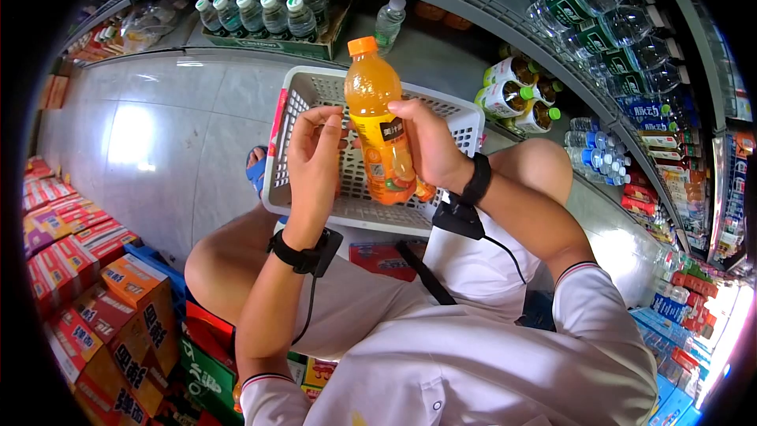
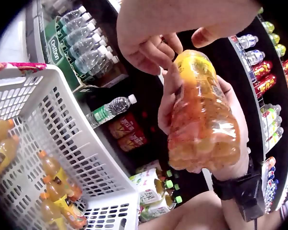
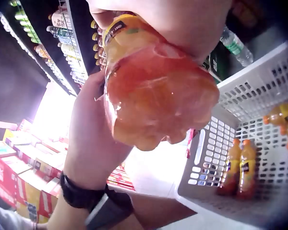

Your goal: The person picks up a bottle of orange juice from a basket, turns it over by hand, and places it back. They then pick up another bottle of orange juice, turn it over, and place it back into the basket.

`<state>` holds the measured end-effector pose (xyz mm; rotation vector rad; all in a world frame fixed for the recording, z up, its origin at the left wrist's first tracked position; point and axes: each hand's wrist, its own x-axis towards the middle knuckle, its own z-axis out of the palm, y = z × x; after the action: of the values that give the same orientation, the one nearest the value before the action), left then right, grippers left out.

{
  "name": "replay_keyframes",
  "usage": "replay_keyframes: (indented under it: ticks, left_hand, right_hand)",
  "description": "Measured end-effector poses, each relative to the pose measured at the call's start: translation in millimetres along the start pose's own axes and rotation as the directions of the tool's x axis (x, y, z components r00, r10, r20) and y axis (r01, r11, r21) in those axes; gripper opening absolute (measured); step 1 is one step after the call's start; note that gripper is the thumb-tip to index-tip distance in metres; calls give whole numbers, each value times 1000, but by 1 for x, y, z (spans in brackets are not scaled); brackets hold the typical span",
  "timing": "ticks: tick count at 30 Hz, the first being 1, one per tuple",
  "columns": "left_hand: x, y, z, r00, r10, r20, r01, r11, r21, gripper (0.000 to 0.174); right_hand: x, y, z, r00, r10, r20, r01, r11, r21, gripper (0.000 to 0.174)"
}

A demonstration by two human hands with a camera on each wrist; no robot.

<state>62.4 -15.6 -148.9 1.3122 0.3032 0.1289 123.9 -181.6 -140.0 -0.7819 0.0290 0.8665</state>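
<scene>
In the head view, an orange juice bottle (image 1: 374, 87) with an orange cap stands tilted over the white plastic basket (image 1: 277, 177). My right hand (image 1: 432, 146) grips it from the right, thumb across its yellow label. To the left of the bottle is my left hand (image 1: 313, 159), its fingers loosely bent and the fingertips close to the label. The left wrist view shows the bottle's clear ridged base toward the camera. Smaller orange juice bottles (image 2: 57, 184) lie inside the basket, and two (image 3: 247, 167) sit side by side in the right wrist view.
Behind the basket, a low shelf holds a carton (image 1: 311, 49) of clear water bottles and one single water bottle (image 1: 389, 25). Green-capped bottles (image 1: 516, 91) stand to the right. Stacked drink boxes (image 1: 118, 323) line the left side. The person's bent knees flank the basket.
</scene>
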Motion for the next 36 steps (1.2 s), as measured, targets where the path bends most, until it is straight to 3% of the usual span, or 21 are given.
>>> replay_keyframes:
  ticks: [6, 12, 15, 18, 21, 36]
  left_hand:
    - [0, 0, 0, 1000, -8, -7, 8, 1000, 17, 22]
    - [2, 1, 2, 998, -50, -45, 47, 997, -58, 17]
    - [2, -4, 1, 997, -58, -54, 56, 998, -39, 17]
    - [3, -11, 0, 997, -60, -48, 59, 998, -29, 16]
    - [3, -12, -1, 996, -66, -54, 66, 998, -5, 16]
    - [7, -28, -4, 999, -35, -8, 36, 984, 175, 25]
  right_hand:
    - [1, 12, 2, 975, -219, -45, 195, 931, -308, 38]
    - [0, 11, 5, 988, -147, -42, 129, 949, -287, 36]
    - [2, 11, 1, 989, -81, -126, 39, 951, -306, 36]
    - [2, 12, -1, 978, 86, -191, -110, 987, -118, 38]
    - [5, 16, -4, 960, 166, -226, -165, 986, 21, 40]
    - [2, 18, -4, 975, 145, -169, -148, 989, -1, 38]
